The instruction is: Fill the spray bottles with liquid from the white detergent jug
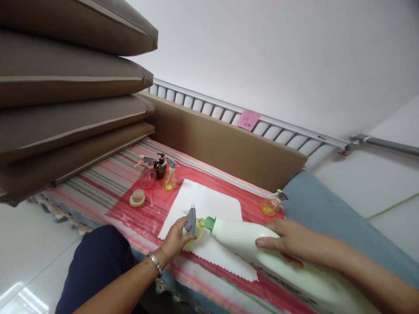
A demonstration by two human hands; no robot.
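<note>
My left hand [175, 237] is closed around a grey trigger spray head [190, 220], just left of a small clear yellow spray bottle [197, 235]. That bottle is on a white cloth with zigzag edges [212, 196]; whether my fingers also touch it, I cannot tell. With my right hand [288, 244] I grip a large pale green bottle [242, 237], tipped on its side. Its green spout [209, 223] meets the small bottle's mouth. Any liquid flowing between them is too small to make out.
A pink spray bottle [148, 176], a dark pump bottle [160, 169] and a yellow spray bottle [170, 178] stand at left, near a round cap [137, 198]. Another spray bottle [271, 207] is at right. Stacked cushions [75, 83] rise at left; a brown board [225, 139] lines the back.
</note>
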